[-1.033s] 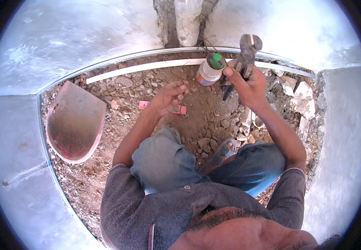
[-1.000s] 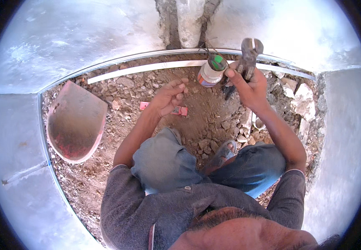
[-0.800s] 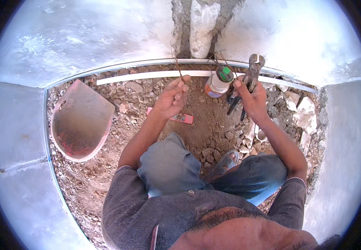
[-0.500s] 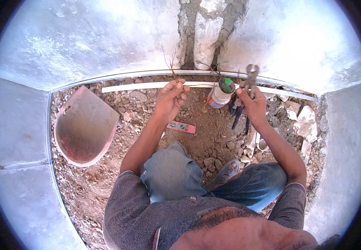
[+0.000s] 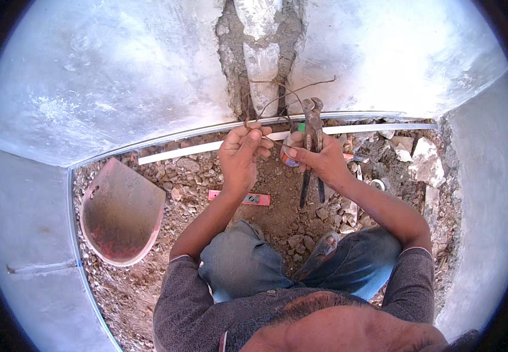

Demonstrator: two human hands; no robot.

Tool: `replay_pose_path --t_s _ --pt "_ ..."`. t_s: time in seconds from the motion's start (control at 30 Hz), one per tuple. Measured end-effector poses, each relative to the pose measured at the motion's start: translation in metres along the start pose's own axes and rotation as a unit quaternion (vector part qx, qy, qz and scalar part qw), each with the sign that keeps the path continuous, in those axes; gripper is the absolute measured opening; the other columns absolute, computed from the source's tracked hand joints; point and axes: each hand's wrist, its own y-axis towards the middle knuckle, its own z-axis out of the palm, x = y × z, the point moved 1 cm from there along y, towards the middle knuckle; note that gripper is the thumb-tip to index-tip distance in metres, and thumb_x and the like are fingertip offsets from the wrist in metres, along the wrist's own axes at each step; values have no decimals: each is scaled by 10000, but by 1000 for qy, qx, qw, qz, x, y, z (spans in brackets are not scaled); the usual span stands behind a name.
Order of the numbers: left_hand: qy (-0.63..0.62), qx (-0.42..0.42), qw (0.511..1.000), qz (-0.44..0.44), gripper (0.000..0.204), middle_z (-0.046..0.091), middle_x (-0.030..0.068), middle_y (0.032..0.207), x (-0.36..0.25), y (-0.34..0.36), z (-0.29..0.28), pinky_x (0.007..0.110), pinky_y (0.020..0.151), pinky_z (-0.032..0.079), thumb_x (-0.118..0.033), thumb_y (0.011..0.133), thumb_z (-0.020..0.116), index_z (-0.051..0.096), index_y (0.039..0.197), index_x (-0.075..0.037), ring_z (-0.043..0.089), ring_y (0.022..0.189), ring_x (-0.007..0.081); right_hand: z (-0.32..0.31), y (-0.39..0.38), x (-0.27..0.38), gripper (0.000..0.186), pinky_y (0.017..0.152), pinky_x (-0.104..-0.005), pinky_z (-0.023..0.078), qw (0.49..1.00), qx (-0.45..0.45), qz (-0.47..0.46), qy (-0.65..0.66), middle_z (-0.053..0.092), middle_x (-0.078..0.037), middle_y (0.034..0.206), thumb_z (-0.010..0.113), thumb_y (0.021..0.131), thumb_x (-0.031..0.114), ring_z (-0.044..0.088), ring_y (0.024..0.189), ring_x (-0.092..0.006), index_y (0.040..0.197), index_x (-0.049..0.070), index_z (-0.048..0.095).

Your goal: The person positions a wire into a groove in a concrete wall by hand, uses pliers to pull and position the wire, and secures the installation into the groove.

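Between the thumb and fingers of my left hand (image 5: 241, 155) is a bundle of thin brown tie wire (image 5: 307, 88), its loose ends curving up and across to the right. My right hand (image 5: 327, 163) is closed round end-cutting pincers (image 5: 312, 132), jaws up and dark handles hanging below the palm. A length of wire also runs from the left fingertips to the right thumb and fingertips. Partly hidden behind my right hand stands a jar (image 5: 289, 154) with an orange and blue label, something green at its top.
A worn reddish scoop-shaped pan (image 5: 122, 214) lies on the rubble at left. A small red spirit level (image 5: 239, 198) rests on the soil between my arms. A white strip (image 5: 189, 151) runs along the wall base. Broken stones (image 5: 425, 164) lie at right.
My hands have come closer together, the right one moving left with the pincers. The wire now reaches between both hands. The whole view has shifted somewhat.
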Motion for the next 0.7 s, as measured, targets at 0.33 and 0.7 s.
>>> replay_pose_path --t_s 0.33,0.7 --pt "391 83 854 333 213 634 130 935 -3 10 -19 334 718 496 -179 949 498 566 1004 16 633 823 224 -4 -8 18 203 502 -223 425 999 33 -17 -8 574 -12 645 726 804 194 534 538 -83 826 47 587" --pt "400 37 907 123 274 605 128 794 12 -1 -20 322 665 497 -250 985 418 462 1074 5 647 700 201 -21 -4 30 172 535 -239 421 925 -80 -212 -306 589 14 662 710 808 162 508 569 -65 880 29 629"
